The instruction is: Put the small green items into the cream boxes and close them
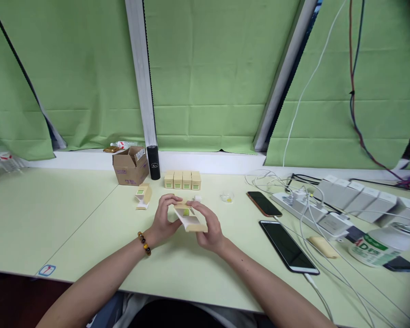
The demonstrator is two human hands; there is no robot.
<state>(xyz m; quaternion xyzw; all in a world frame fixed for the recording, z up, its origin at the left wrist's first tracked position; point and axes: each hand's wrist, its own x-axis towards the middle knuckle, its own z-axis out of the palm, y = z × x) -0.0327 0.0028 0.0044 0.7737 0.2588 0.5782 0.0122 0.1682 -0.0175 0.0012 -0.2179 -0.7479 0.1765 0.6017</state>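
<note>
Between my two hands, a little above the table, is a small cream-coloured carton with its white inside showing and something green in it. My left hand grips its left end, fingers along the top and thumb below. Around the other end, my right hand is closed with its fingers bent over the carton. A similar opened carton lies on the table to the left. Just behind my hands sits a small white object, partly hidden. To the right stands a small clear dish with a yellow bit inside.
Behind my hands stands a row of several small cream boxes. A cardboard box and a black bottle are at the back left. Two phones, a power strip, cables and a white bottle fill the right side.
</note>
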